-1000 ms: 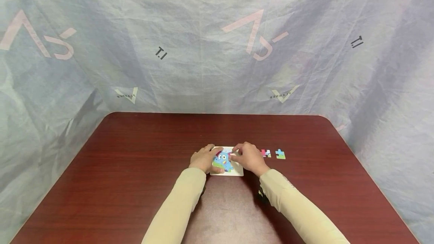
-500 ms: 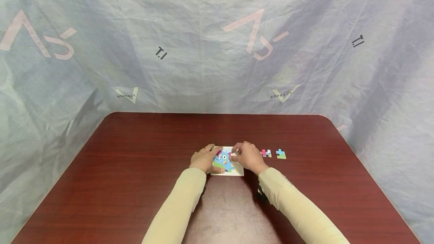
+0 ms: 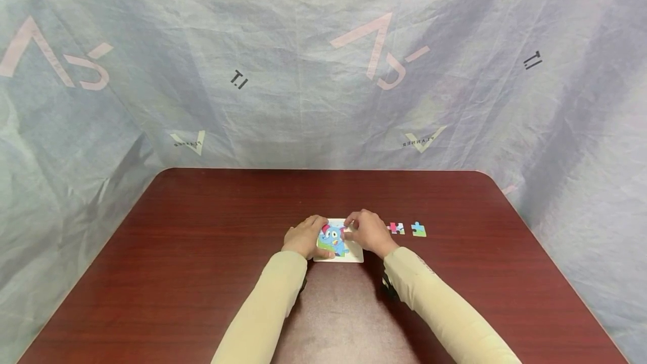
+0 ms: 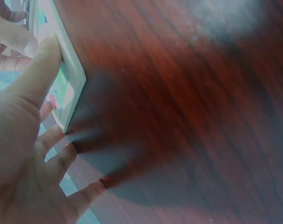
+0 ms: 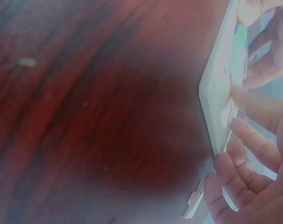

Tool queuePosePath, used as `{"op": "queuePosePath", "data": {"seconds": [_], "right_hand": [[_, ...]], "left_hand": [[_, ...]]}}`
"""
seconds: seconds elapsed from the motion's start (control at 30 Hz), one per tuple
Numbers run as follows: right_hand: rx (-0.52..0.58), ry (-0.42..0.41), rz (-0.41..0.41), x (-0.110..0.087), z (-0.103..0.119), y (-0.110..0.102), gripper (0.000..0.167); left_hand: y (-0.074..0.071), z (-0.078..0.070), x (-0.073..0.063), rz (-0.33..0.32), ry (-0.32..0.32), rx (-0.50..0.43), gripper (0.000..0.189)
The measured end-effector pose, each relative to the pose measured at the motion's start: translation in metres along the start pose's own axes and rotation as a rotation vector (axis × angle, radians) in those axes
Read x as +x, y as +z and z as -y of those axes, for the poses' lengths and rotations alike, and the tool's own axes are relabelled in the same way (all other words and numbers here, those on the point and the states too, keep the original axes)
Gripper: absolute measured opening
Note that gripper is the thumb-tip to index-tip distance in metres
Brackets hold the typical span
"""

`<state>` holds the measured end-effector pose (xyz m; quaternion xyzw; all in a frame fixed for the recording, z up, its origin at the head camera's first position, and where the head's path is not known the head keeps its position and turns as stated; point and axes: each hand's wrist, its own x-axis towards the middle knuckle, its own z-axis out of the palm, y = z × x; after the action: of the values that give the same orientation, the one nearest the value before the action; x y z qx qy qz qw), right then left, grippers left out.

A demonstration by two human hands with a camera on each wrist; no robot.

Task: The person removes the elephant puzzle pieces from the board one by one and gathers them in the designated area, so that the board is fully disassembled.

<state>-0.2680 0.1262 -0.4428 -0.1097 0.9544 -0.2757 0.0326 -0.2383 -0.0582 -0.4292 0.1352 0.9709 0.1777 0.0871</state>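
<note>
In the head view a jigsaw puzzle board [image 3: 355,255] with a pale frame lies mid-table, partly filled with a blue elephant picture [image 3: 331,235]. My left hand [image 3: 303,237] spans its left side, fingers extended; the thumb [image 4: 45,70] lies over the frame in the left wrist view, the other fingertips along the edge and table. Over the board's right half, my right hand [image 3: 371,233] holds a puzzle piece between thumb and curled index finger, against the board. The hand mostly hides that piece.
Right of the right hand lie a pink-and-white loose puzzle piece [image 3: 396,228] and a blue-and-green one [image 3: 418,230]. The dark red wooden table [image 3: 227,206] reaches back to a grey printed cloth [image 3: 303,100], which also hangs at both sides.
My left fingers have drawn back slightly toward the board's left edge, showing more of the elephant's ear. The right hand has barely shifted, and the loose pieces stay put.
</note>
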Motion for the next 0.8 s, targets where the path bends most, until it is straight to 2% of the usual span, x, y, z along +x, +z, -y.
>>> {"op": "queuePosePath", "data": {"seconds": [0.23, 0.5, 0.8], "right_hand": [[0.027, 0.004, -0.002, 0.001, 0.002, -0.001, 0.024], [0.033, -0.071, -0.05, 0.002, -0.005, -0.003, 0.009], [-0.014, -0.128, -0.064, 0.005, -0.011, 0.0, 0.004]], "left_hand": [[0.0, 0.0, 0.0, -0.009, 0.0, 0.009, 0.071], [0.0, 0.001, 0.001, -0.01, 0.003, 0.013, 0.07], [0.001, 0.002, 0.002, -0.01, 0.008, 0.026, 0.07]]}}
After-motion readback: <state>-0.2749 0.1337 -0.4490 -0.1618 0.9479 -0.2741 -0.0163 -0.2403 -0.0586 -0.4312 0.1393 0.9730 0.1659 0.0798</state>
